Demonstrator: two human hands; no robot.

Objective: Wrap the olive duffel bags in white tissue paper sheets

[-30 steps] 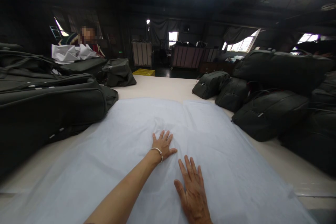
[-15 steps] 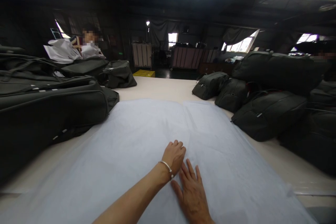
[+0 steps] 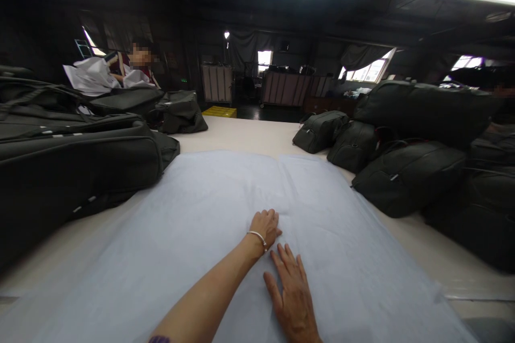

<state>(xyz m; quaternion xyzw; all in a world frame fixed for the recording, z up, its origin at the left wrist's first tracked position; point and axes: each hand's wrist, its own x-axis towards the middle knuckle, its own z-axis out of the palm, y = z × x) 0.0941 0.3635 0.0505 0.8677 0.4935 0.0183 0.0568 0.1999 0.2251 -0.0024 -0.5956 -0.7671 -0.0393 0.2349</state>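
Observation:
A large, thin white sheet (image 3: 209,198) lies spread before me, with faint creases and a long fold line running away from me right of its middle. On the sheet near that line rests my left hand (image 3: 265,225), a bracelet at its wrist. Its fingers are curled down with the tips hidden, so whatever they grip does not show. Just behind and to the right, my right hand (image 3: 293,292) lies flat on the sheet with fingers spread and thumb apart.
Dark green bags (image 3: 80,166) are heaped along the left side. More dark bags (image 3: 410,174) are piled on the right. The pale table (image 3: 241,134) extends beyond the sheet. A person (image 3: 140,59) handles white material at the far left, and a yellow crate (image 3: 219,112) stands past the table.
My left hand has moved slightly forward and left along the sheet, opening a gap from my right hand. The right hand stays nearly in place, flat on the sheet.

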